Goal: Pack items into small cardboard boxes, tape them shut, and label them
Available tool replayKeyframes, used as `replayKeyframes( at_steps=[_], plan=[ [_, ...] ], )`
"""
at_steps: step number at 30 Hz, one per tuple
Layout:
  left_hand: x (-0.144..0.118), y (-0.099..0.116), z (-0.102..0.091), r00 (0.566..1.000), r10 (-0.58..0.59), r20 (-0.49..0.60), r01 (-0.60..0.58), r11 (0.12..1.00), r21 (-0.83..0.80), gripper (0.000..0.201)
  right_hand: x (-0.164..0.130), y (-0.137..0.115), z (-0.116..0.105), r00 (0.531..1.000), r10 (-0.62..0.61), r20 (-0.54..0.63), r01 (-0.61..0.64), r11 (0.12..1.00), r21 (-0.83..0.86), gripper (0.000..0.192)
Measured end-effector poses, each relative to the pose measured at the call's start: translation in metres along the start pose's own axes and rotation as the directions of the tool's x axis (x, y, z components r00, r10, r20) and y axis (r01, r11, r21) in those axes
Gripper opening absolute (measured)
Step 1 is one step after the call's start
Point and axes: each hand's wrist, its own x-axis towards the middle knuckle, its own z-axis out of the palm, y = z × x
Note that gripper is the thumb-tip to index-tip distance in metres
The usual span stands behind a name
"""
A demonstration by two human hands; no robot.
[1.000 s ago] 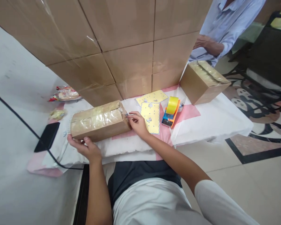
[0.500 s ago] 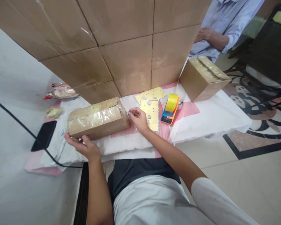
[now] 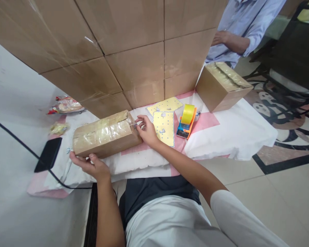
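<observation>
Head view: my left hand (image 3: 91,165) braces the taped carton (image 3: 106,136) at its seven o'clock corner on the white-covered table (image 3: 234,133), while my right hand (image 3: 146,130) fingers (image 3: 139,120) pinch narrow at its three o'clock end, steadying it.

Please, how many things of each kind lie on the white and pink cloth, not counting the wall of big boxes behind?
Taped cardboard boxes: 2
Yellow sticker sheets: 2
Tape dispenser: 1
Total: 5

The left hand and the right hand both touch the nearer box.
</observation>
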Motion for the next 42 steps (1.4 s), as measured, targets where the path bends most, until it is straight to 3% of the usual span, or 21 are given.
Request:
replayKeyframes(
  at_steps=[5,10,16,20,26,29,35,42],
  plan=[
    [0.001,-0.007,0.001,0.99,0.128,-0.057,-0.129,0.992,-0.008,0.078,-0.015,-0.002,0.006,0.984,0.1,-0.145,-0.11,0.992,-0.061,0.011],
    [0.0,-0.006,0.001,0.995,0.075,-0.06,-0.075,0.997,0.006,0.079,-0.033,0.001,0.017,0.969,0.188,-0.16,-0.161,0.973,0.167,0.02],
    [0.001,-0.013,0.001,0.989,0.095,-0.117,-0.096,0.995,-0.006,0.084,-0.032,0.007,0.024,0.951,0.24,-0.196,-0.18,0.943,0.281,0.023],
    [0.001,-0.016,0.001,0.99,0.064,-0.123,-0.063,0.998,0.012,0.087,-0.022,0.005,0.021,0.922,0.368,-0.118,-0.304,0.879,0.367,0.034],
    [0.001,-0.016,0.002,0.991,0.046,-0.125,-0.04,0.998,0.046,0.089,-0.011,-0.005,0.014,0.838,0.543,0.049,-0.499,0.728,0.47,0.042],
    [0.001,-0.017,0.002,0.992,0.039,-0.117,-0.031,0.997,0.066,0.087,-0.012,-0.005,0.016,0.843,0.537,0.031,-0.48,0.724,0.496,0.041],
    [0.001,-0.018,0.002,0.994,0.008,-0.111,-0.003,0.999,0.047,0.088,-0.021,0.004,0.026,0.895,0.429,-0.125,-0.31,0.797,0.518,0.039],
    [0.002,-0.018,0.004,0.993,0.013,-0.116,-0.008,0.999,0.037,0.086,-0.024,0.004,0.022,0.922,0.383,-0.064,-0.313,0.831,0.46,0.044]
  ],
)
